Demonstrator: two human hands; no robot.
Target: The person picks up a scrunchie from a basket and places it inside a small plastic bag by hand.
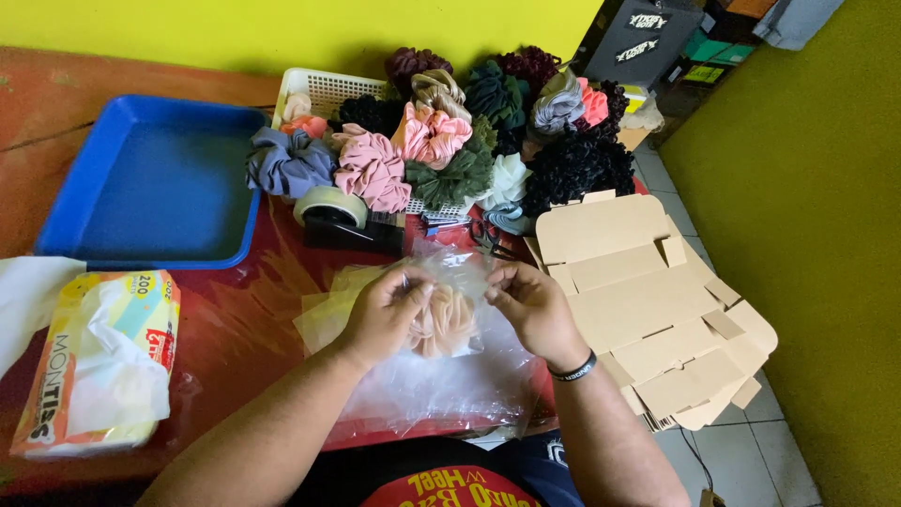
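Hands pinch a clear plastic bag (460, 282) holding a peach scrunchie (443, 321): left hand (387, 314), right hand (530, 305), over a red desk (235, 319) against a yellow wall (282, 28); white tiled floor (751, 451) at right.

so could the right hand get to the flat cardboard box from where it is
Probably yes. The right hand is on the clear bag with the peach scrunchie, and the unfolded cardboard box lies flat just beside it with nothing in between, though the hand is occupied.
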